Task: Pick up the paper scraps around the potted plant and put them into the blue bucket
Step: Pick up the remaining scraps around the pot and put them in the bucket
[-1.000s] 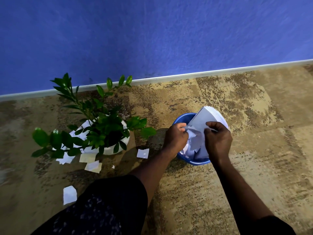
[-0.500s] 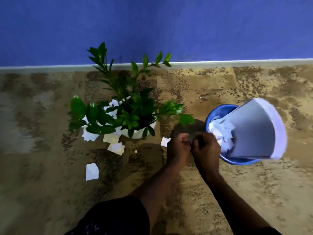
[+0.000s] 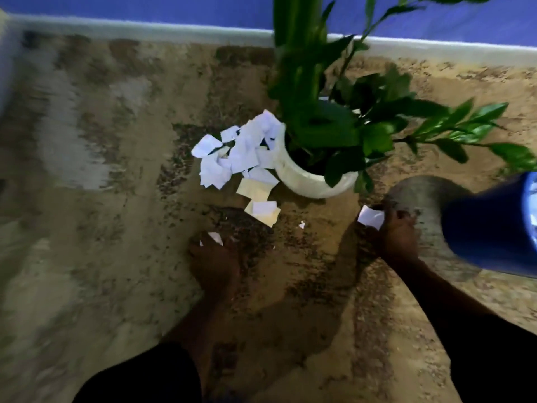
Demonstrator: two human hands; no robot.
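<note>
A potted plant in a white pot (image 3: 313, 181) stands near the wall. A heap of white paper scraps (image 3: 241, 152) lies against the pot's left side, with two more scraps (image 3: 263, 212) in front of it. My left hand (image 3: 215, 263) reaches forward on the carpet, and its fingertips touch a small scrap (image 3: 215, 237); the hand is blurred. My right hand (image 3: 399, 237) pinches another white scrap (image 3: 370, 218) on the floor just in front of the pot. The blue bucket (image 3: 488, 228) stands at the right edge, right of my right hand, with paper inside.
Long green leaves (image 3: 465, 126) spread over the floor toward the bucket. A tiny paper bit (image 3: 302, 225) lies between my hands. The white skirting board (image 3: 145, 27) and blue wall run along the back. My dark-clothed knee (image 3: 139, 379) is at the bottom.
My view has swung left and down toward the plant. Both hands left the bucket and separated: the left went to a scrap on the carpet, the right to the scrap by the pot.
</note>
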